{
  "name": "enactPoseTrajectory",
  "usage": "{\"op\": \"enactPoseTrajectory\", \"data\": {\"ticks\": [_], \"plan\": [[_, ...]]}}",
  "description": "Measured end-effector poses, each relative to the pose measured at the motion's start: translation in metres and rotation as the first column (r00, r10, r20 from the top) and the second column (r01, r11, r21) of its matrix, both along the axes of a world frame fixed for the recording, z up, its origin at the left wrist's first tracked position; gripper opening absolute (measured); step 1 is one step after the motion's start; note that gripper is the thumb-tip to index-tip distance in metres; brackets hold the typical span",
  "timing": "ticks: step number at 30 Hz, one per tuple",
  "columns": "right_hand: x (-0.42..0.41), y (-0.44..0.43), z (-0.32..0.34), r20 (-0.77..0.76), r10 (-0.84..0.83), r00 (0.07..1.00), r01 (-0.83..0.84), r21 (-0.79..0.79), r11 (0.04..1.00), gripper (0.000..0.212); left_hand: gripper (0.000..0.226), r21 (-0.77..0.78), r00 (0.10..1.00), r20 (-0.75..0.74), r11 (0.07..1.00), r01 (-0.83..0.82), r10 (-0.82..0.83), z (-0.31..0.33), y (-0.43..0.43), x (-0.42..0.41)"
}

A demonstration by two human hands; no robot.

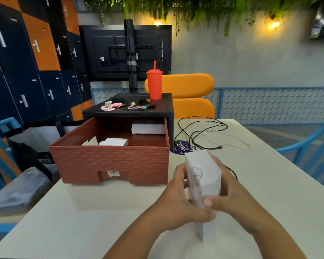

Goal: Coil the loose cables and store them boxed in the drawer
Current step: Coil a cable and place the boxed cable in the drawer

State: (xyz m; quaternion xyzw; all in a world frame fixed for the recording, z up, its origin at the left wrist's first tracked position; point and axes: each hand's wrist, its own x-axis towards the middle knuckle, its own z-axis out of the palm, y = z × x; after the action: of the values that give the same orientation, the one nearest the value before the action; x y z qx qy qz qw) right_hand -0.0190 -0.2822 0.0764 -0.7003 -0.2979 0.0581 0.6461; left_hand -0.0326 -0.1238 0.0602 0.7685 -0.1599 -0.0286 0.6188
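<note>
Right, I see both hands clamped on a small white cardboard box, held tilted above the pale, smooth table, just right of the drawer's front. My left hand curls its fingers round the box's left side; my right hand wraps the right side, thumb pressed on the lower edge. A thin pale cord loop shows on the box's near face, blurred. The drawer, reddish-brown plastic moulded like brickwork, stands pulled open with other white boxes inside. Behind the box, a thin black cable and a white cable lie in loose tangled loops on the table.
</note>
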Motion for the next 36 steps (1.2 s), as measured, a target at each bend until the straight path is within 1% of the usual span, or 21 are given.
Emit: {"op": "enactPoseTrajectory", "data": {"ticks": [2,4,6,9,11,14,17,19,21,24,26,27,29,30,32,34,35,36], "plan": [[0.004,0.002,-0.012,-0.025,0.009,1.000,-0.010,-0.034,0.999,0.099,0.097,-0.032,0.997,-0.009,0.996,0.078,-0.079,-0.001,0.005,0.003],[0.006,0.001,-0.023,-0.082,0.023,0.996,-0.028,-0.060,0.998,0.104,0.103,-0.032,0.990,-0.023,0.990,0.138,-0.139,0.001,0.011,0.004],[0.008,-0.001,-0.032,-0.103,0.056,0.993,-0.065,-0.085,0.994,0.107,0.105,-0.045,0.984,-0.032,0.984,0.175,-0.176,0.006,0.017,0.006],[0.008,0.001,-0.040,-0.116,0.063,0.991,-0.082,-0.161,0.983,0.106,0.111,-0.157,0.982,-0.052,0.973,0.169,-0.179,0.015,0.026,0.008],[0.010,0.002,-0.043,-0.096,0.028,0.995,-0.050,-0.239,0.970,0.109,0.114,-0.178,0.987,-0.046,0.974,0.140,-0.151,0.021,0.030,0.009],[0.013,0.006,-0.039,-0.020,-0.060,0.998,0.051,-0.306,0.951,0.112,0.111,-0.127,0.993,-0.016,0.985,0.114,-0.117,0.032,0.038,0.008],[0.019,0.007,-0.020,0.107,-0.115,0.988,0.149,-0.395,0.907,0.113,0.102,-0.077,0.997,0.009,0.994,0.082,-0.081,0.050,0.053,0.005],[0.024,0.008,-0.001,0.212,-0.113,0.971,0.201,-0.461,0.864,0.111,0.097,-0.029,0.996,0.033,0.996,0.089,-0.088,0.064,0.068,0.007],[0.029,0.009,0.019,0.305,-0.101,0.947,0.254,-0.519,0.816,0.113,0.095,0.037,0.996,0.034,0.996,0.081,-0.083,0.079,0.080,0.008],[0.038,0.018,0.047,0.449,-0.037,0.893,0.332,-0.602,0.726,0.110,0.095,0.212,0.997,0.080,0.977,-0.008,-0.009,0.101,0.096,0.010],[0.043,0.027,0.062,0.535,0.038,0.844,0.386,-0.656,0.649,0.109,0.101,0.393,0.987,0.153,0.912,-0.113,0.057,0.115,0.101,0.008],[0.046,0.033,0.069,0.564,0.064,0.823,0.410,-0.668,0.621,0.110,0.102,0.496,0.975,0.210,0.852,-0.170,0.072,0.122,0.102,0.008],[0.052,0.043,0.080,0.608,0.095,0.788,0.444,-0.668,0.598,0.113,0.101,0.681,0.942,0.334,0.685,-0.260,0.025,0.133,0.103,0.010],[0.056,0.049,0.085,0.628,0.107,0.771,0.452,-0.658,0.601,0.112,0.101,0.746,0.928,0.373,0.601,-0.288,-0.018,0.137,0.107,0.014],[0.063,0.061,0.091,0.655,0.131,0.744,0.459,-0.644,0.612,0.112,0.102,0.819,0.914,0.401,0.473,-0.325,-0.066,0.143,0.117,0.025],[0.070,0.072,0.095,0.666,0.140,0.733,0.456,-0.633,0.625,0.111,0.104,0.858,0.911,0.405,0.376,-0.349,-0.078,0.148,0.129,0.035],[0.074,0.078,0.095,0.665,0.131,0.735,0.447,-0.621,0.644,0.109,0.104,0.863,0.908,0.412,0.352,-0.362,-0.078,0.150,0.137,0.041],[0.078,0.083,0.095,0.662,0.115,0.740,0.431,-0.599,0.675,0.107,0.101,0.859,0.903,0.423,0.351,-0.372,-0.078,0.151,0.144,0.046]]}}
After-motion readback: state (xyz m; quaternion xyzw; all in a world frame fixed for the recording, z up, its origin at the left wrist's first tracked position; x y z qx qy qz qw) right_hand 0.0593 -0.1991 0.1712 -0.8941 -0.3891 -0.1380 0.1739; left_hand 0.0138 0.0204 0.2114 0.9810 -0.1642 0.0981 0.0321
